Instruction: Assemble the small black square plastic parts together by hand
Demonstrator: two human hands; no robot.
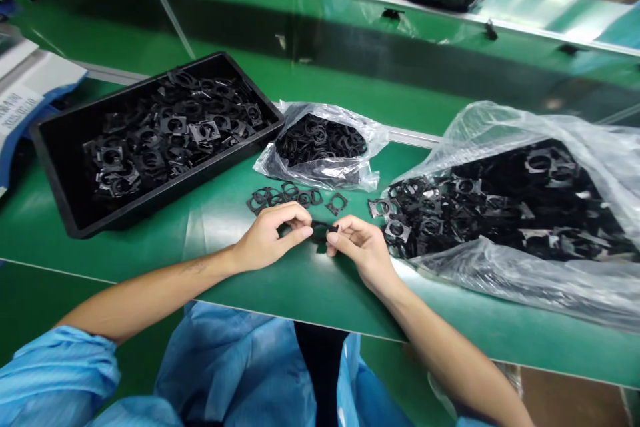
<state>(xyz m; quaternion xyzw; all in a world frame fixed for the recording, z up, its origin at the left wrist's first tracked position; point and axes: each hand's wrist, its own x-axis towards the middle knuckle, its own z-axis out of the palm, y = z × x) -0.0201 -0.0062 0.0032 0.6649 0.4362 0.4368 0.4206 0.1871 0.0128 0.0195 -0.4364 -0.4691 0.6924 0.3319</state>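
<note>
The step in hand looks like fine handling of a thin black part (332, 228), held between the left hand (274, 235) and right hand (363, 250) just above the green bench (215, 250); the next move seems to call for evenly matched pinches. Each grip is closed on one end, thumb against forefinger. Both forearms (165, 287) slant inward, fingertips just short of loose black rings (274, 198).

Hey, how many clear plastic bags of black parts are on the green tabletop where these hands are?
2. The smaller bag lies just right of the black tray; the larger bag lies right of the right hand. Neither is hidden.
</note>
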